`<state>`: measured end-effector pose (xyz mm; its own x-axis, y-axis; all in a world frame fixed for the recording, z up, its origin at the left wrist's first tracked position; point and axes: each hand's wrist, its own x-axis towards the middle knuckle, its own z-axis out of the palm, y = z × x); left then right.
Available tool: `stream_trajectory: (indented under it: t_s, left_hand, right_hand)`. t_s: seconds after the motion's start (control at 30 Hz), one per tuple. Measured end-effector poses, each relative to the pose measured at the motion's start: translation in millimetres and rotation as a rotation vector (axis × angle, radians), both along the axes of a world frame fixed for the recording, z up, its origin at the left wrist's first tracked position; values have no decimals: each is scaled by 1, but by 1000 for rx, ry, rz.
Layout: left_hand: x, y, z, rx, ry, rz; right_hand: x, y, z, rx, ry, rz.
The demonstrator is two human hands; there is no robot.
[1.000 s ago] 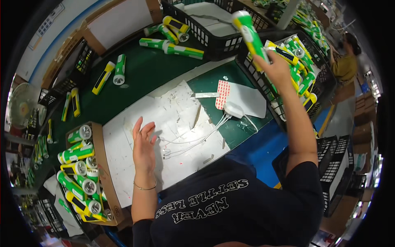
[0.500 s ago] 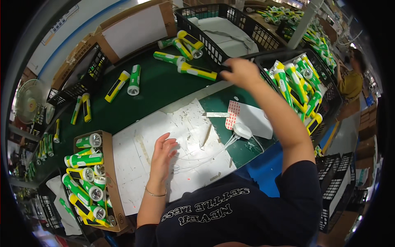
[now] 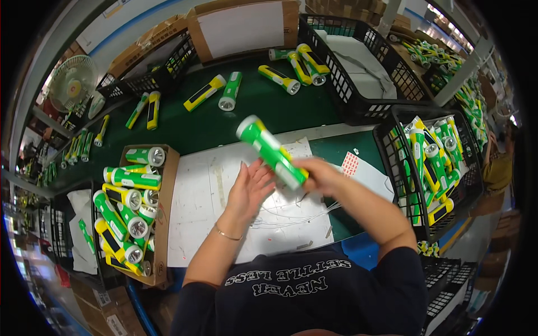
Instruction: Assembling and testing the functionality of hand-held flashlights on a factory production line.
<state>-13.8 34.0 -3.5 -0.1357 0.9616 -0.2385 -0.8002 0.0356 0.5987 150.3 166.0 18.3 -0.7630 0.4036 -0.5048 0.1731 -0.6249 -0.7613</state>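
Observation:
A green, yellow and white flashlight [image 3: 272, 150] is tilted in the air above the white work sheet [image 3: 196, 213]. My right hand [image 3: 318, 176] grips its lower end, and the fingers are partly behind it. Just below and left of the flashlight, my left hand [image 3: 249, 190] is open with the palm turned up and fingers apart, holding nothing. Thin white cables [image 3: 297, 218] lie on the sheet near my wrists. Beyond the sheet, loose flashlights of the same kind, such as a green one [image 3: 230, 91], lie on the green belt [image 3: 179, 129].
At left a cardboard box [image 3: 167, 224] is full of flashlights. A black crate [image 3: 386, 145] at right holds more of them, and another black crate [image 3: 336, 106] with white lining stands behind. A card with red stickers [image 3: 351, 163] lies beside my right forearm. A fan [image 3: 73, 84] stands far left.
My right hand has come back from the far right of the belt, bringing a flashlight over the sheet. My left hand stays open near the middle. The whole view has shifted.

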Motion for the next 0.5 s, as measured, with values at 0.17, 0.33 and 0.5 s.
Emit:
stream_trajectory:
  t_s: [0.17, 0.33, 0.5]
  left_hand:
    - [16, 5, -1, 78, -220, -42]
    - [21, -19, -9, -104, -144, 8]
    - [26, -31, -12, -168, -56, 39]
  right_hand:
    - [17, -71, -29, -107, 120, 110]
    - [40, -80, -22, 243, 37, 158]
    - [51, -85, -25, 259, 17, 99]
